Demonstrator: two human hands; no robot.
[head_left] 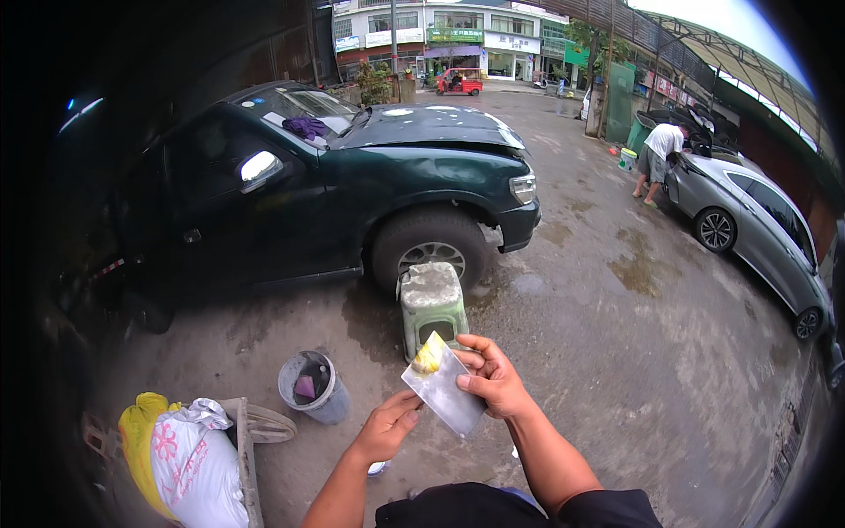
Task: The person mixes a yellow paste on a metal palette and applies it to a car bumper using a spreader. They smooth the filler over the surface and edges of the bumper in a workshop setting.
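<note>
My right hand grips a flat, grey rectangular plate by its right edge, thumb on top and fingers behind. A dab of yellow paste sits on the plate's far corner. Against the plate's lower left edge is my left hand, its fingers curled closed. The plate partly hides those fingertips, and what they pinch, if anything, does not show. Just beyond the plate stands a worn, pale green plastic stool or jerrycan-like block, close to the front wheel of a dark green pickup.
A grey bucket with dark liquid and a purplish cloth stands left. Beside it, a wheelbarrow holds white and yellow sacks. At right, a person bends over a silver car. A purple cloth lies by the windscreen.
</note>
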